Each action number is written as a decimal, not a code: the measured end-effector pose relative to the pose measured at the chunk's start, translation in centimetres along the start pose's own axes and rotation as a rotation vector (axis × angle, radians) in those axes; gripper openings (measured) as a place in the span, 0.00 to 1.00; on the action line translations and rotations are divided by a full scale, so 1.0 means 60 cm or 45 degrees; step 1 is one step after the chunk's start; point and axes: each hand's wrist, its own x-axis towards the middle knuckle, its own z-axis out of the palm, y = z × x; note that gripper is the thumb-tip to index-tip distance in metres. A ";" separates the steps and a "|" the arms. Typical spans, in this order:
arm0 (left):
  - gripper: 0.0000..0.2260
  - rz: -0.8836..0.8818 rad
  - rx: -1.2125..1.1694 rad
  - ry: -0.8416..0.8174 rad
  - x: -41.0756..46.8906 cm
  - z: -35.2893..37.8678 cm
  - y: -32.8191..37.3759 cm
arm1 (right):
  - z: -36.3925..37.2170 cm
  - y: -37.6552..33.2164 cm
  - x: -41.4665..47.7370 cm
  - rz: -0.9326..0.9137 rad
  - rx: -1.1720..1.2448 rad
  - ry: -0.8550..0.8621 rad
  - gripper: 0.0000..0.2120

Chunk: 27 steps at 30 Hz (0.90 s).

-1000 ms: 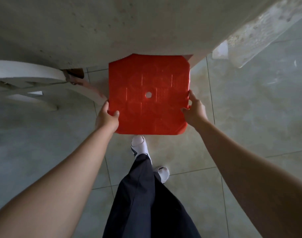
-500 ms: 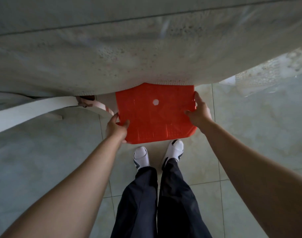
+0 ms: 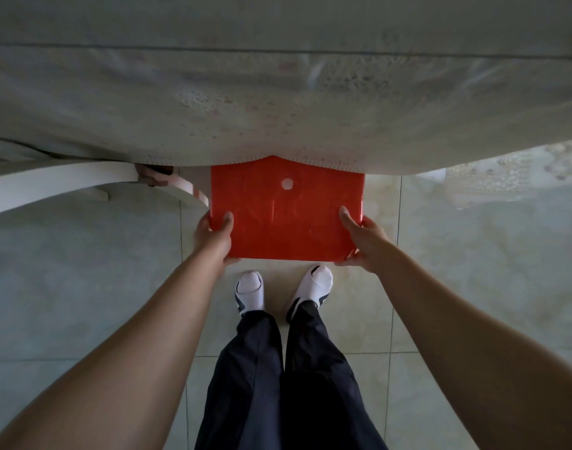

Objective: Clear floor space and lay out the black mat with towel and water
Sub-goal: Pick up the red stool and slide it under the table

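**Hands clamp a red stool half under the cloth**

Left hand and right hand each grip a near corner of the red stool. The thumbs lie on top of the seat and the fingers curl under its edge, mostly hidden. The stool's far edge is covered by the hem of a pale lace cloth that drapes from the tabletop and fills the upper half of the view. The stool's legs cannot be seen. A small round hole shows in the seat, just below the hem. Faint moulded lines on the seat are too dim to make out.

A white chair is just left of the stool, partly under the cloth and cut off at the left edge. The tiled floor lies open to either side. Two white shoes stand just short of the stool's near edge, above dark trousers.
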 end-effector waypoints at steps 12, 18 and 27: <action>0.22 0.136 -0.234 0.070 0.029 -0.017 0.035 | 0.071 -0.081 0.006 -0.429 -0.095 0.121 0.35; 0.22 0.165 -0.243 0.070 0.045 -0.006 0.091 | 0.086 -0.117 0.023 -0.444 -0.074 0.118 0.28; 0.29 0.249 -0.181 0.187 0.094 -0.051 0.139 | 0.130 -0.106 0.040 -0.379 0.181 0.034 0.25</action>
